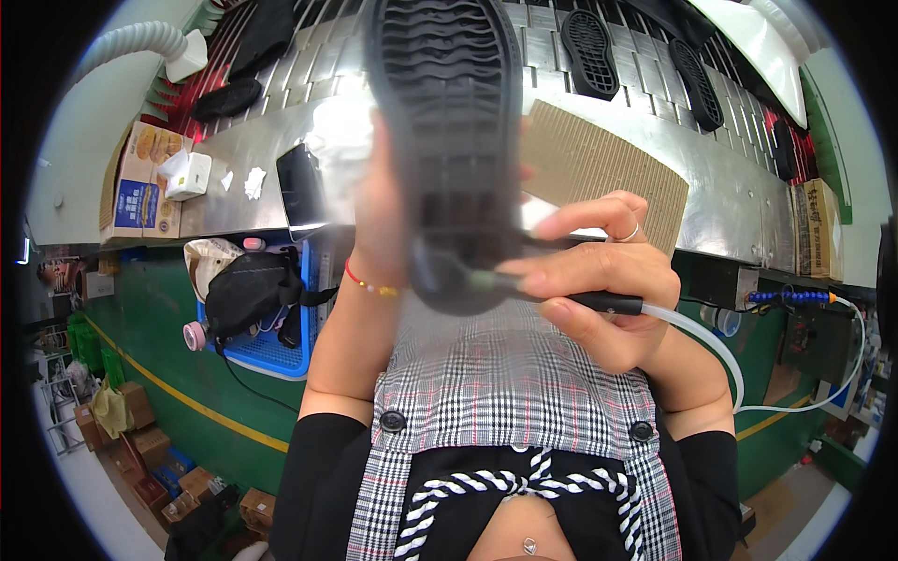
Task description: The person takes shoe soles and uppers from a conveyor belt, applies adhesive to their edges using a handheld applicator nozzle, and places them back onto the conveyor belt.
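Left of my right hand (622, 271), pinching a tube-fed tool (608, 302), my left hand (380, 206) clasps the black sole (454, 122); I should hold it still, keeping the tip (483, 280) light.

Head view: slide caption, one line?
Left hand holding a black ribbed shoe sole, right hand a hose-fed black pen-like tool at its near end.
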